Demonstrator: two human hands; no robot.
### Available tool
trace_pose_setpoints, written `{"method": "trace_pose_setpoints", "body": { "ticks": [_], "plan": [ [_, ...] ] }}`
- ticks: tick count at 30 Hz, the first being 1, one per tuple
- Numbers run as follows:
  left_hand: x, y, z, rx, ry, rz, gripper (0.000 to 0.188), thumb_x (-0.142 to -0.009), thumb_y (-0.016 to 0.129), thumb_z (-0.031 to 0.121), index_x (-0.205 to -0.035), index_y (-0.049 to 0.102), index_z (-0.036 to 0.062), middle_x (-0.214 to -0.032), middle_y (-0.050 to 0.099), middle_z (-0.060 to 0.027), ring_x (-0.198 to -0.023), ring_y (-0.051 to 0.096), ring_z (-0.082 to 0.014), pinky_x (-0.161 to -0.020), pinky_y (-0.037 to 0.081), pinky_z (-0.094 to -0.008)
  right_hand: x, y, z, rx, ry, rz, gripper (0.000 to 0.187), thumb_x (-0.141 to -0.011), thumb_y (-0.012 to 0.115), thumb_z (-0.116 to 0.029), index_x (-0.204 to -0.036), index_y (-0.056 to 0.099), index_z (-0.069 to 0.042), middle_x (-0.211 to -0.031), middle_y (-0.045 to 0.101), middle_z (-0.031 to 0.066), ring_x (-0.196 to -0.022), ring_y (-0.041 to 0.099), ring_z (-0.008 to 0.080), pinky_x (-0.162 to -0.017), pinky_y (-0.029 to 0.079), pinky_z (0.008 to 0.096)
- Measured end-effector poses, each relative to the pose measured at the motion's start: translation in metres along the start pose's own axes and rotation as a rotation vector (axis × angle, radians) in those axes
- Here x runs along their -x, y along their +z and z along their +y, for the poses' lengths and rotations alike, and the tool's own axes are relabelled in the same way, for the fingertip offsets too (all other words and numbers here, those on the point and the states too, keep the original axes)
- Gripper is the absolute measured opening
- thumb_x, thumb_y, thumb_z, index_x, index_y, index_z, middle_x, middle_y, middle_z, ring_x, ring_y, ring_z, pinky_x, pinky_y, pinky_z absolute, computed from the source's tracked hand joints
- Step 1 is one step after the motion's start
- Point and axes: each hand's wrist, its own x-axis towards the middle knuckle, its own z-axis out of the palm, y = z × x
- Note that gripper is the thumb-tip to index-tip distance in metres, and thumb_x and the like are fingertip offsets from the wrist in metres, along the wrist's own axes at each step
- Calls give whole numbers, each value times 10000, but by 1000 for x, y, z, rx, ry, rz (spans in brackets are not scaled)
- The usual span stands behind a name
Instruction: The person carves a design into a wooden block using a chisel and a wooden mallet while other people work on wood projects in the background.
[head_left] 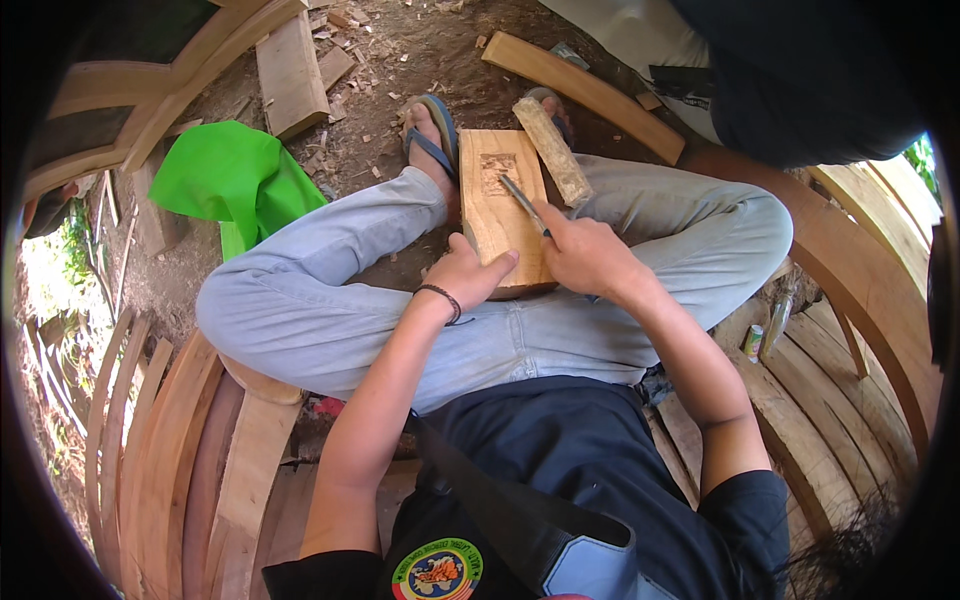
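A pale wooden block [490, 222] stands between my bent legs, with a shallow, rough recess [497, 172] cut into its upper face. My left hand [472, 270] grips its near left edge, thumb lying on top and the other fingers mostly hidden down the side. In my right hand [590, 250] is a chisel [521, 196], its handle mostly covered by the closed fingers. The chisel slants up and left, with its tip at the recess. Beside the block's right edge a rough stick of wood [553, 150] rests against my leg.
A bright green cloth [230, 178] lies left of my knee. Planks [290, 80] and wood chips are scattered on the dirt ahead. A long board [590, 95] lies at the far right. Curved timbers [165, 440] stand at left, and a small can [753, 340] sits on boards at right.
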Motion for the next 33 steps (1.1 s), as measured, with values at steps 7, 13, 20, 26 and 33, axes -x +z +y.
{"method": "trace_pose_setpoints", "body": {
  "ticks": [7, 13, 20, 26, 33],
  "plan": [
    [-5, 1, -1, -123, -15, 67, 950, -829, 582, 608, -1171, 373, -254, -1061, 606, -408, -1049, 631, -463, -903, 506, -424, 13, -5, -6, 64, 37, -30, 530, -898, 474, -162, -1408, 432, -23, -922, 675, 266, -887, 643, 455, -829, 491, 537],
    [-2, -12, 8, -224, -50, 68, 883, -802, 595, 587, -1168, 418, -197, -1063, 629, -364, -1030, 645, -439, -902, 508, -438, 12, -5, -17, 131, 65, -43, 522, -911, 469, -169, -1407, 440, -9, -868, 666, 270, -831, 647, 437, -798, 492, 542],
    [-7, -16, 8, -258, -53, 66, 798, -799, 594, 574, -1147, 451, -130, -1057, 653, -318, -1016, 655, -416, -890, 515, -436, 1, 31, -24, -8, 115, 36, 549, -908, 466, -158, -1416, 400, 40, -936, 660, 290, -869, 653, 449, -783, 501, 548],
    [-13, -16, 6, -299, -46, 77, 819, -804, 596, 588, -1150, 451, -141, -1060, 647, -329, -1020, 651, -420, -890, 515, -437, -15, 61, -21, -613, 133, 177, 619, -918, 464, -172, -1486, 306, 17, -882, 658, 205, -722, 662, 340, -659, 531, 445],
    [-12, -18, 1, -226, -19, 79, 887, -788, 614, 583, -1177, 424, -191, -1071, 632, -357, -1035, 644, -435, -890, 515, -432, -3, 31, -21, -1862, 393, -53, 599, -994, 440, -178, -1550, 227, -117, -805, 549, 22, -529, 509, 97, -435, 447, 248]
  ]
}}
